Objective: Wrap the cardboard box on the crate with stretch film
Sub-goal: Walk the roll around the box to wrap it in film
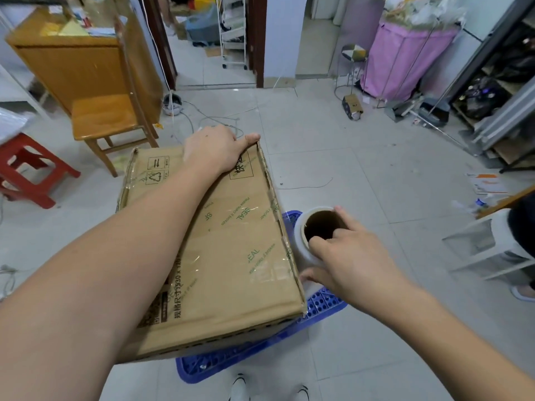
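Note:
A flat brown cardboard box (pixel 231 250) with green print lies on a blue perforated plastic crate (pixel 324 305). Clear film glints over parts of the box top. My left hand (pixel 215 149) reaches across the box and grips its far edge, thumb along the rim. At the box's right side stands a white roll of stretch film (pixel 302 241) with a brown cardboard core. My right hand (pixel 347 256) holds the roll, fingers hooked into the core opening and thumb against the outside.
A wooden chair (pixel 107 120) and a red plastic stool (pixel 26 169) stand at the left. Cables trail on the tiled floor behind the box. A pink laundry bin (pixel 405 62) and metal shelving (pixel 498 91) fill the right. My shoes (pixel 240 386) show below the crate.

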A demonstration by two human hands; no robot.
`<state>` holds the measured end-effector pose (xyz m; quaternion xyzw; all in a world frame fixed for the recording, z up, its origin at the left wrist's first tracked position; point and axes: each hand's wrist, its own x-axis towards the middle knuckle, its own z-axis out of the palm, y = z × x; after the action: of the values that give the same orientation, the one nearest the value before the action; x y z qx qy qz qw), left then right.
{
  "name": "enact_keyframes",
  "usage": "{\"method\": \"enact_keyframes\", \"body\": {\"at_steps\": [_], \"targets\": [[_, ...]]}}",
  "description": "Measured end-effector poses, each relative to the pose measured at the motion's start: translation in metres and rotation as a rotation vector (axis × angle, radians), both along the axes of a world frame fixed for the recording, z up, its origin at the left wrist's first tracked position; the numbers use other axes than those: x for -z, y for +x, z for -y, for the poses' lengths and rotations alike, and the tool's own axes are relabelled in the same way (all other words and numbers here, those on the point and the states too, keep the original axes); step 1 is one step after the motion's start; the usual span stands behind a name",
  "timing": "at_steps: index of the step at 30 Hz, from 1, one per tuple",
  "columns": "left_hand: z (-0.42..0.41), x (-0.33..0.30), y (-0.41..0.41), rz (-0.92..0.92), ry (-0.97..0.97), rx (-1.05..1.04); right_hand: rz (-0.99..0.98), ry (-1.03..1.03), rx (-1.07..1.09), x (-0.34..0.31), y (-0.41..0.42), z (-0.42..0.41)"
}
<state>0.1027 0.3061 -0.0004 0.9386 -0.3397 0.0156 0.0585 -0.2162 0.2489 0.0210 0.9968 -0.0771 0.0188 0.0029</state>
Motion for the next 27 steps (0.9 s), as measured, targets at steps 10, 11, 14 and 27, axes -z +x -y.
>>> {"method": "enact_keyframes", "body": {"at_steps": [10, 11, 14, 27], "targets": [[0.004, 0.004, -0.001, -0.028, -0.033, -0.137, -0.267, 0.021, -0.115, -0.015, -0.031, 0.047], [0.003, 0.003, -0.002, -0.037, -0.036, -0.151, -0.281, -0.031, -0.100, -0.015, -0.032, 0.041], [0.001, 0.000, -0.006, -0.047, -0.040, -0.186, -0.256, -0.094, -0.034, -0.012, -0.027, 0.023], [-0.002, -0.009, -0.023, -0.098, -0.073, -0.253, -0.162, -0.055, -0.060, -0.004, -0.054, 0.064]]}}
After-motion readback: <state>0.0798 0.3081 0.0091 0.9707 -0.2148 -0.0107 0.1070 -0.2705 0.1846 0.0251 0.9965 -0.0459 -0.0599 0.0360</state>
